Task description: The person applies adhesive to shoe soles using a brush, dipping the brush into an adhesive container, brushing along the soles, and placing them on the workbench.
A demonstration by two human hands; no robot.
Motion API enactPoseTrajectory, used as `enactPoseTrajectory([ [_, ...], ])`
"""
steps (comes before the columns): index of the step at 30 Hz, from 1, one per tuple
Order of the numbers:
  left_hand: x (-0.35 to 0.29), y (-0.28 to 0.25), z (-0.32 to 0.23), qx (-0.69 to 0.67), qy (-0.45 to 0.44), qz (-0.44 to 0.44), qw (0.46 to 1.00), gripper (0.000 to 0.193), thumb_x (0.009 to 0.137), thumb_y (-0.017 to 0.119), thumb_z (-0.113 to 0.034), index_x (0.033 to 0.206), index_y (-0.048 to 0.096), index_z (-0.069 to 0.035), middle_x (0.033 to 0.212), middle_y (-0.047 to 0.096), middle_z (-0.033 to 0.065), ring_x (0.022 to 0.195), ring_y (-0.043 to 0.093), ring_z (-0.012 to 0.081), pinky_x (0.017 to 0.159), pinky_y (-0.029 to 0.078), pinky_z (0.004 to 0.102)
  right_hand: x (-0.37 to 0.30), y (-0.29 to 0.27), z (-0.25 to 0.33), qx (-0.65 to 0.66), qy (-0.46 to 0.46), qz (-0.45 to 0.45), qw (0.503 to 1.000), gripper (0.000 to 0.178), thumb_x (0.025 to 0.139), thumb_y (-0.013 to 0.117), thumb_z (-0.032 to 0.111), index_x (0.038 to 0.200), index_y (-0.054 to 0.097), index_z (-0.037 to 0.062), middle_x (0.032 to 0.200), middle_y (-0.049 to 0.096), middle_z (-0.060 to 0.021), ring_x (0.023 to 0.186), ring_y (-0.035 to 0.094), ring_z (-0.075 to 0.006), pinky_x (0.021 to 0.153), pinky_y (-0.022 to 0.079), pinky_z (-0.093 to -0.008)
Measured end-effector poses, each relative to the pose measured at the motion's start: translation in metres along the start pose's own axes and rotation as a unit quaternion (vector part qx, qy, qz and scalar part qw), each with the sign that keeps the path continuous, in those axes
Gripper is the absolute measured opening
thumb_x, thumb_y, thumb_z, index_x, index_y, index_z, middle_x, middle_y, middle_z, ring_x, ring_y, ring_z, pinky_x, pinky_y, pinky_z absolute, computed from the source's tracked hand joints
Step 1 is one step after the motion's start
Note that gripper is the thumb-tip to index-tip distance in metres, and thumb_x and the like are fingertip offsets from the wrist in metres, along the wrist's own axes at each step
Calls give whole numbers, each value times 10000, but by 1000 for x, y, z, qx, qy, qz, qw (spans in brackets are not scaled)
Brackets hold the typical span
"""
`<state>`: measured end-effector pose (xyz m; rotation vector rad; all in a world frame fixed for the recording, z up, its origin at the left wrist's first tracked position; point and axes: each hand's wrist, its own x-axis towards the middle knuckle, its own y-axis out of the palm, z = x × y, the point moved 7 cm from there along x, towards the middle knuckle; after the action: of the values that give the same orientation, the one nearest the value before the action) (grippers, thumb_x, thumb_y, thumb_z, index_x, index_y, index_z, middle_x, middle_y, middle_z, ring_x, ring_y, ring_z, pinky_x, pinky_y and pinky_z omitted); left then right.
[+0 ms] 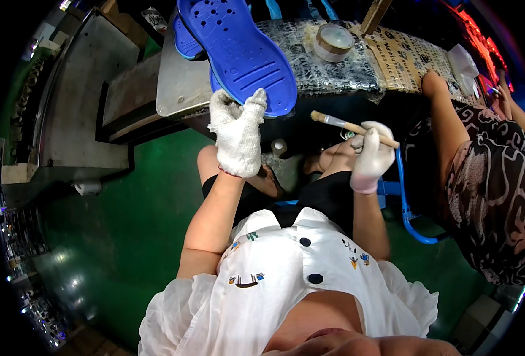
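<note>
My left hand [238, 142], in a white knit glove, is closed on the near end of a blue shoe sole [251, 66]. The thumb presses on its upper face, which has round holes toward the far end and grooves toward the near end. Behind it, another blue sole piece [186, 40] partly shows on the workbench. My right hand [374, 155], gloved in white, grips a paint brush [352, 126] by its wooden handle. The pale bristles point left, apart from the sole. A round tub [332, 53] with pale contents stands on the bench beyond the brush.
The workbench [182, 98] has a metal left end and a tape-covered middle. Cardboard [402, 56] covers its right part. A person in a patterned garment [494, 196] sits close on my right, arm on the bench. A blue chair frame [406, 219] stands between us. Metal machinery [87, 89] is at left.
</note>
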<state>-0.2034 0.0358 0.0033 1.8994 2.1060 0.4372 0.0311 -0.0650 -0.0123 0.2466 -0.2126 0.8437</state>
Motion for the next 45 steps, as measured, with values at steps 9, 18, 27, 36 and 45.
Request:
enactPoseTrajectory([
  [9,-30,106,44,26,-215,244,945,306,841,653,-77,1034,443,33,791,581,83,540,580,120,421,488,242,-43,-18,-152,-81,169,49,981,178,912,544,160,900,622,0,638,582,-55,547,575,-144,489,427,-289],
  [18,23,223,137,-49,-259,331,906,277,885,621,-153,1019,536,75,843,607,92,661,617,135,579,550,245,-40,-22,-178,-186,160,54,968,220,858,593,220,889,663,14,804,664,-166,739,658,-277,677,502,-350],
  [27,-33,61,-14,408,444,140,785,241,756,729,-27,982,655,-63,1135,571,121,926,598,220,812,493,326,-29,-19,-179,-191,159,80,965,234,896,568,234,894,656,17,695,652,-97,608,628,-188,582,488,-306],
  [36,73,-65,-17,337,-48,-77,937,477,893,601,-328,1170,526,52,888,599,64,713,534,109,649,444,234,-41,-10,-210,-106,275,106,950,216,897,559,241,936,645,48,623,618,-49,539,559,-122,527,441,-263],
  [45,50,-40,-16,-9,-82,-15,997,236,852,664,-126,1014,555,8,874,620,28,699,552,83,626,461,226,-31,-13,-125,-36,199,64,977,149,931,514,107,1000,594,1,692,594,-24,593,548,-74,556,432,-197],
])
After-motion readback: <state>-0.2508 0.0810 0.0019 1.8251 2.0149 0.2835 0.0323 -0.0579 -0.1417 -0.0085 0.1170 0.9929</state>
